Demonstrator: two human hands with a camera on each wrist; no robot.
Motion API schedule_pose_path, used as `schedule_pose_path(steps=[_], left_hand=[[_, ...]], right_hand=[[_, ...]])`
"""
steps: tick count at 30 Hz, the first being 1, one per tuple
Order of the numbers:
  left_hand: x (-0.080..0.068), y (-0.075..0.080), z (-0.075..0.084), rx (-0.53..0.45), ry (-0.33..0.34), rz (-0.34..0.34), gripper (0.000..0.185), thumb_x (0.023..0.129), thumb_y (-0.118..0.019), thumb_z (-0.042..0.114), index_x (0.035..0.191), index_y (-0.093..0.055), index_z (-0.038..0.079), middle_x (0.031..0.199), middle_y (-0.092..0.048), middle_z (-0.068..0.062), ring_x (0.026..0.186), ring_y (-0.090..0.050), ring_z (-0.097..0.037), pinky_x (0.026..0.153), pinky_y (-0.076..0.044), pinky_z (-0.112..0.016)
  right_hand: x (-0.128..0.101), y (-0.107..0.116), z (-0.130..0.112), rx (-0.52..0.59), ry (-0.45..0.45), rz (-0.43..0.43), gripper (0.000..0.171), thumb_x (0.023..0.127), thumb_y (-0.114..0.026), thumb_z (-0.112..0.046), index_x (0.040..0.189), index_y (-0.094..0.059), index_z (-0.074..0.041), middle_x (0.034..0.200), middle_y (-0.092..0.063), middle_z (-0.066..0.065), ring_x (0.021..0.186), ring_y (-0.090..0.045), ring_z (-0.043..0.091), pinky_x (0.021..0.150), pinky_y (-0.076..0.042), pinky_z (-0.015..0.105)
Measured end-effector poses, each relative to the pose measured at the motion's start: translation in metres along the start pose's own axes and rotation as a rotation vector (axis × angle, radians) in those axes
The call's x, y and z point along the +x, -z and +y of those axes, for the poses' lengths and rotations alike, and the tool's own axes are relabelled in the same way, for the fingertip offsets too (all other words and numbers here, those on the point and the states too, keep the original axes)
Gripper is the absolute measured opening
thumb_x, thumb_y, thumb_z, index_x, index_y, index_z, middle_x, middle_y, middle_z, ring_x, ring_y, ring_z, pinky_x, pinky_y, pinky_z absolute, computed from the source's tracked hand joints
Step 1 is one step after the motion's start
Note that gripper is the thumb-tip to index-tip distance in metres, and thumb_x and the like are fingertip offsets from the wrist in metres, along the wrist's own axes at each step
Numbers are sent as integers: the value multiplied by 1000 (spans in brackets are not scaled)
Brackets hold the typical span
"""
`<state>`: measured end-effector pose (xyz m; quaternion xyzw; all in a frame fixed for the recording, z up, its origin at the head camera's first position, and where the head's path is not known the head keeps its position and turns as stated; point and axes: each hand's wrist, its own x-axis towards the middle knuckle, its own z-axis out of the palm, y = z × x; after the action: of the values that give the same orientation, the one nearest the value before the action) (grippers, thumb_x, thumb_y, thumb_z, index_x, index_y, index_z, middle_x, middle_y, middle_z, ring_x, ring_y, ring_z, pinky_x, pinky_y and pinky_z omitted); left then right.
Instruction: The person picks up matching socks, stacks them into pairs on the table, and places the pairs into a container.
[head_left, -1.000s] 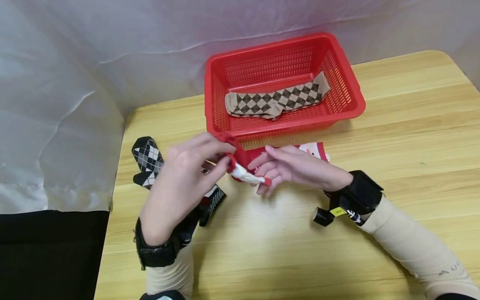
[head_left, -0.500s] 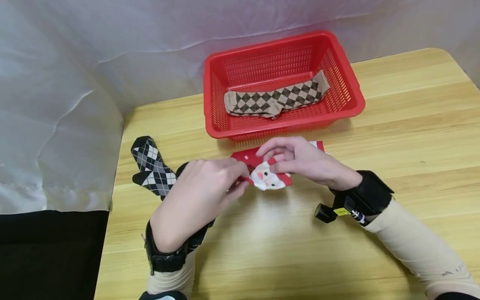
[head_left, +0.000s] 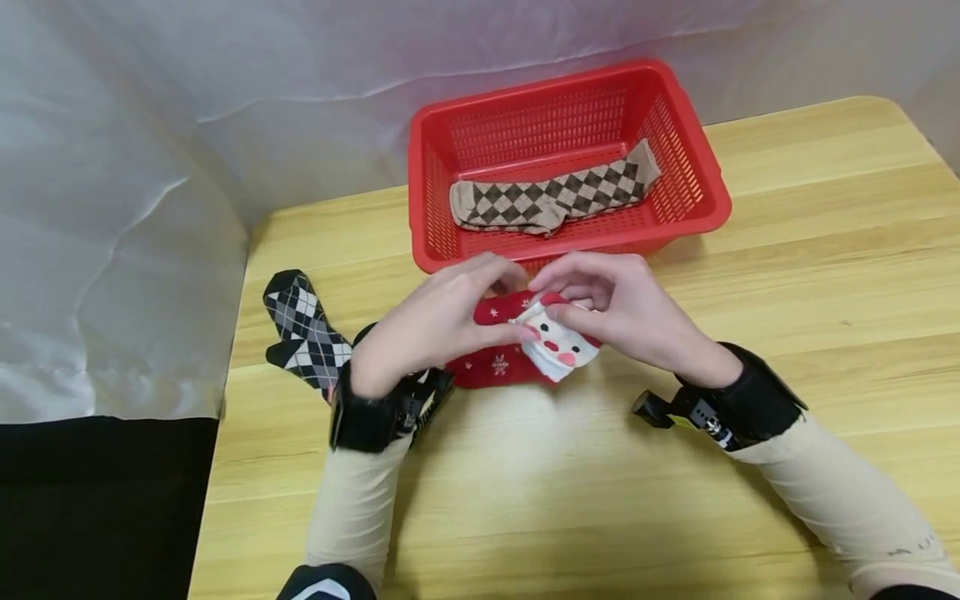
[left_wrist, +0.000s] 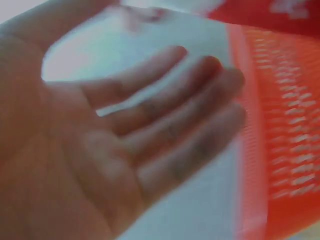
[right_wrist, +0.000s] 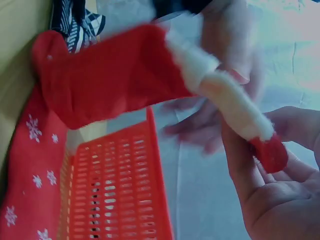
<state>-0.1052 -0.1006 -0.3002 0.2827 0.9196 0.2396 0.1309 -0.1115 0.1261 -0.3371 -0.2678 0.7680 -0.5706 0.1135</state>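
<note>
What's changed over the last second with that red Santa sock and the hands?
The right hand, open beside the cuff a second ago, now pinches the Santa cuff. The left hand, which pinched the red sock, has shifted right and appears to have let go, fingers extended. The cuff has moved right, its face turned into view. The basket and beige argyle sock in it stayed put.

1 left hand (head_left: 442, 321) and 1 right hand (head_left: 633, 312) are working over 1 table (head_left: 825, 250), wearing 2 wrist straps (head_left: 757, 396). 2 red socks (right_wrist: 115, 75) are showing, 1 raised, 1 lying. 1 red basket (head_left: 540, 89) is standing far. At least 1 brown argyle sock (head_left: 510, 207) is lying inside; left, at least 1 dark argyle sock (head_left: 300, 312), exact counts staying unclear.
</note>
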Motion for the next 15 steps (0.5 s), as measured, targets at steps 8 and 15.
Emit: schedule_pose_path(steps=[8,15], left_hand=[[34,-20,-45,-193,-175,-274,36,88,-75,30,115,-68,8,89,-66,1,78,-55,-13,71,-45,-27],[38,-24,-56,-318,-168,-315,18,94,-65,20,107,-70,8,86,-68,-1,75,-61,-17,71,-49,-26]], right_hand=[[-3,7,-7,-65,72,71,25,87,-70,0,112,-69,-5,108,-71,7,88,-67,7,75,-55,17],[-3,27,-12,-249,60,75,27,86,-71,0,112,-67,-6,106,-71,5,85,-64,9,74,-52,13]])
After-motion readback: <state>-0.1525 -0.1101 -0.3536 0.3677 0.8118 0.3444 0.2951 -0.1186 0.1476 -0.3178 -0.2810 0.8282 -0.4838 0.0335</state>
